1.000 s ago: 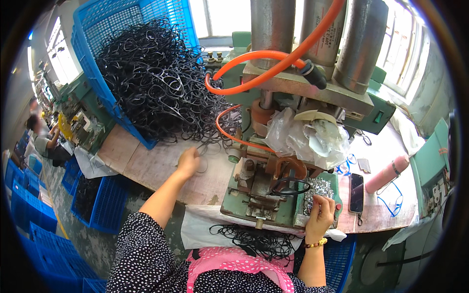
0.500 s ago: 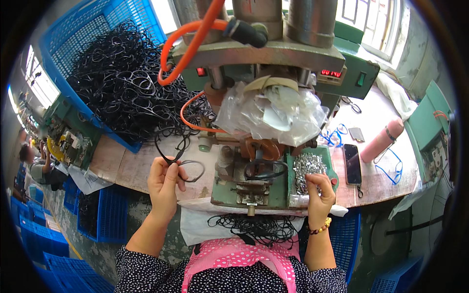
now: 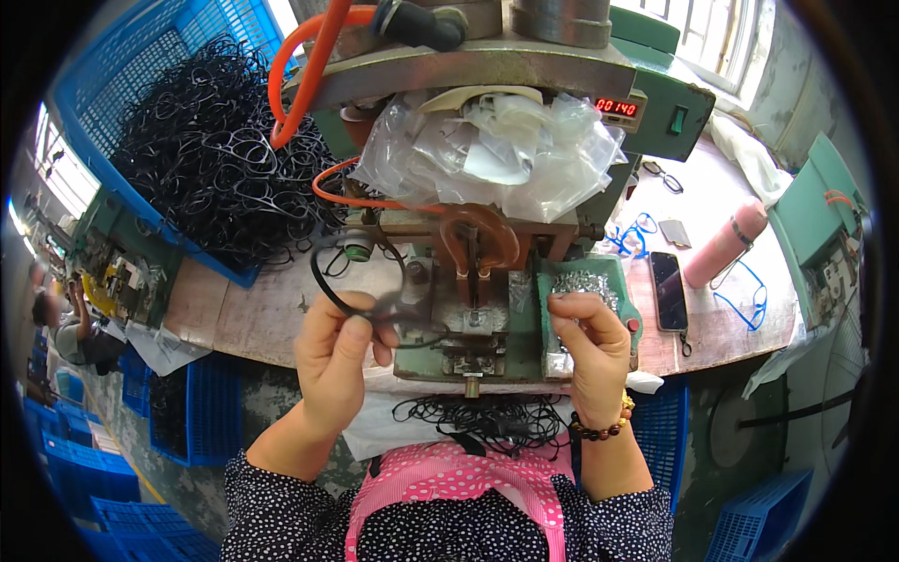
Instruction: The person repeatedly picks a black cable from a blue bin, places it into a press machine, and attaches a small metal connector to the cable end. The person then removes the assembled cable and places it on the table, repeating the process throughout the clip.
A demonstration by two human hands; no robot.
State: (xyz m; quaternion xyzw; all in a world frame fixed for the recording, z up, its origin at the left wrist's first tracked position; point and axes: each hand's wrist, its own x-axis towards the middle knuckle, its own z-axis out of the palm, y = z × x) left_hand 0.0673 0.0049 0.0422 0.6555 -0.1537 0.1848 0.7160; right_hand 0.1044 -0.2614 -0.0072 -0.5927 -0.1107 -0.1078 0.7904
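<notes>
My left hand [image 3: 332, 365] grips a black eyeglass frame [image 3: 373, 317] between thumb and fingers, left of the press fixture [image 3: 476, 323]. The frame is smeared by motion, so I cannot tell whether a second one is with it. Over the near part of a green tray [image 3: 618, 281] of small shiny metal pieces [image 3: 576, 281] is my right hand [image 3: 595, 351]. Its thumb and forefinger are pinched together; anything between them is too small to make out. No frame sits on the fixture beneath the brown looped part [image 3: 506, 239] of the press.
A blue crate [image 3: 140, 201] heaped with black frames [image 3: 225, 159] stands at the far left. Clear plastic [image 3: 496, 155] hangs on the press. A phone [image 3: 668, 290], a pink bottle [image 3: 726, 245] and blue glasses [image 3: 754, 304] lie or stand at right. Black frames [image 3: 492, 421] rest by my lap.
The black frame that was on the press fixture is gone from there. My left hand has shifted right, towards the press. My right hand has drawn slightly left, still pinched. The whole view has tilted downward.
</notes>
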